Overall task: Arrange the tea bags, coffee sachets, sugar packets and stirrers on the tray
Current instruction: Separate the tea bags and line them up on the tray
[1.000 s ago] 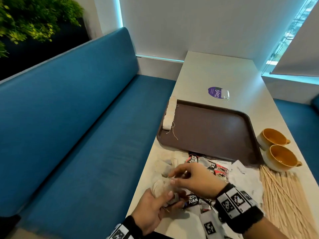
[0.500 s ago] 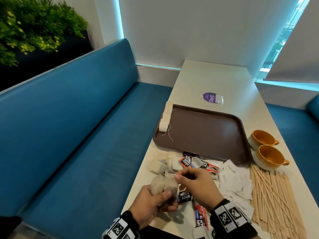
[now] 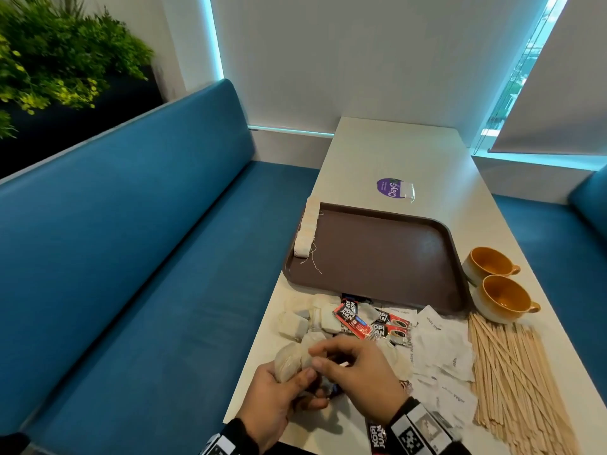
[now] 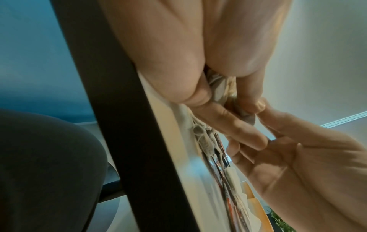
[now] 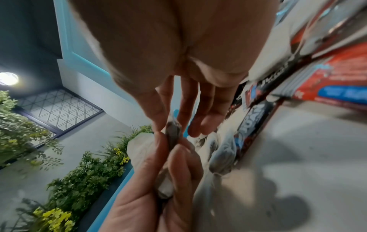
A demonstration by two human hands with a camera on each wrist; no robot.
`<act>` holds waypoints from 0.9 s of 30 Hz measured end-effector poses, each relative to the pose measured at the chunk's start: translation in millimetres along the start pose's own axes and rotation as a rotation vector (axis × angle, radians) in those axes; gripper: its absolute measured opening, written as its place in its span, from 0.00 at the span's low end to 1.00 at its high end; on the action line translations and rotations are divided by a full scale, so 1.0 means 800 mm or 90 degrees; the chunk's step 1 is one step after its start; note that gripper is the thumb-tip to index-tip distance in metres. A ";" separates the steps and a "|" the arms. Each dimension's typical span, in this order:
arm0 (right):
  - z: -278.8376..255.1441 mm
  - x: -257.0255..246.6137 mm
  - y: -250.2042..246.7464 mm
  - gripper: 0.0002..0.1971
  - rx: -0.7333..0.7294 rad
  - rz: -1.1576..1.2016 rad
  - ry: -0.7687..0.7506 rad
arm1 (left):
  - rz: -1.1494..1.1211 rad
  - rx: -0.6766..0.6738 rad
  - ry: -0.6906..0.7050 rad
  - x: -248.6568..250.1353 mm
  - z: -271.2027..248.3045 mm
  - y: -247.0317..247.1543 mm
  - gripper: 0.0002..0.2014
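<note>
My left hand (image 3: 295,377) grips a bunch of tea bags (image 3: 289,357) above the table's near left edge. The right hand (image 3: 320,354) meets it from the right. In the right wrist view its thumb and forefinger pinch the top of a grey tea bag (image 5: 173,130) in that bunch. A brown tray (image 3: 377,257) lies further up the table, with a row of tea bags (image 3: 307,231) along its left rim. Between tray and hands lie loose tea bags (image 3: 295,323), red coffee sachets (image 3: 371,321), white sugar packets (image 3: 440,353) and wooden stirrers (image 3: 512,372).
Two orange cups (image 3: 489,264) (image 3: 502,298) stand right of the tray, above the stirrers. A purple sticker (image 3: 391,188) is beyond the tray. A blue bench (image 3: 147,257) runs along the table's left side.
The right hand has left the pile on the table and come to the bunch in the left hand. The bunch now stands a little higher, off the pile.
</note>
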State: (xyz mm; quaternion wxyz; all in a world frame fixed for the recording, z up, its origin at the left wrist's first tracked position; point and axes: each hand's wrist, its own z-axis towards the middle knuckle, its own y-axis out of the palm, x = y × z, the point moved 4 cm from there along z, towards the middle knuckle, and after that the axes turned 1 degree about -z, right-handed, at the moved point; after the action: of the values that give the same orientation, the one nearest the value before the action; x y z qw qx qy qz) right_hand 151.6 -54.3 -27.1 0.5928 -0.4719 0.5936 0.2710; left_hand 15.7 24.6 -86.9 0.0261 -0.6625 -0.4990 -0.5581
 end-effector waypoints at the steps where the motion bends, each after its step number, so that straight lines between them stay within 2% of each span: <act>1: 0.001 0.003 0.001 0.08 0.015 0.003 0.007 | 0.001 0.000 -0.001 0.000 0.001 0.000 0.17; 6: 0.015 0.010 -0.007 0.12 0.082 0.025 0.041 | -0.062 -0.019 0.003 0.005 0.005 -0.003 0.17; 10: 0.032 0.001 -0.018 0.14 0.090 0.066 0.054 | -0.109 -0.057 0.009 0.008 0.008 -0.004 0.30; 14: 0.061 -0.009 -0.030 0.16 0.091 0.039 0.037 | -0.110 -0.039 0.023 0.008 0.009 -0.007 0.29; 21: 0.144 -0.036 -0.047 0.15 0.158 -0.032 0.003 | -0.165 -0.029 0.012 0.002 0.009 -0.005 0.25; 27: 0.232 -0.040 -0.037 0.15 0.100 -0.086 0.036 | -0.135 -0.044 -0.026 -0.001 0.012 -0.006 0.27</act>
State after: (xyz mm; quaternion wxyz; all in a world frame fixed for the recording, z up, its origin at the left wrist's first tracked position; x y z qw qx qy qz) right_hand 255.8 104.8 -16.9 0.6279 -0.4704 0.5962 0.1702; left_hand 19.1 32.1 -93.9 -0.0661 -0.6179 -0.5472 -0.5607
